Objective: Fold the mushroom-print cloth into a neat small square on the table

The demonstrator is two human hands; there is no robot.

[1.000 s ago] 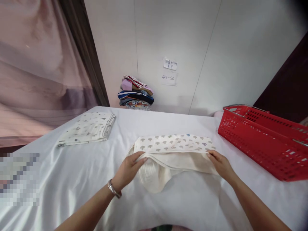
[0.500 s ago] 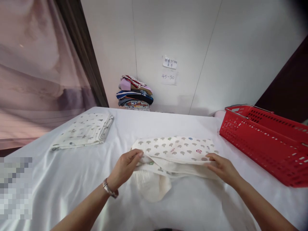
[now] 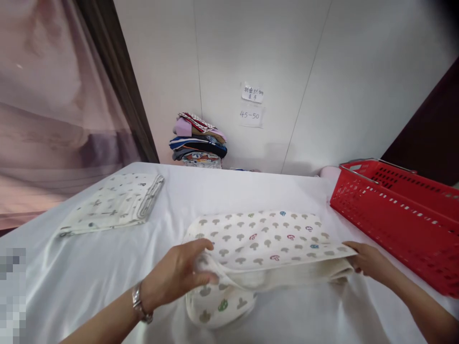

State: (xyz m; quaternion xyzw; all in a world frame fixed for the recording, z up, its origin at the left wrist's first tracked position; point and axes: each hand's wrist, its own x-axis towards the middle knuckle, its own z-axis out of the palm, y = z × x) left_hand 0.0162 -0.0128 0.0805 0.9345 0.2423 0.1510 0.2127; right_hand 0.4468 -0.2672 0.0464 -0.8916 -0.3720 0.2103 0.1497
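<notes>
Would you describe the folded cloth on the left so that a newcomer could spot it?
On the white table, find the red basket at the right, then look across to the left side. There lies the folded cloth, its motifs grey and leafy, unlike the mushroom cloth in the middle.

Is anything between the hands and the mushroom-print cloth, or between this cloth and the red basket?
Nothing visible stands between the left hand or right hand and the mushroom-print cloth; both touch it. Toward the red basket, only the right hand intervenes, at the cloth's near right corner.
</notes>
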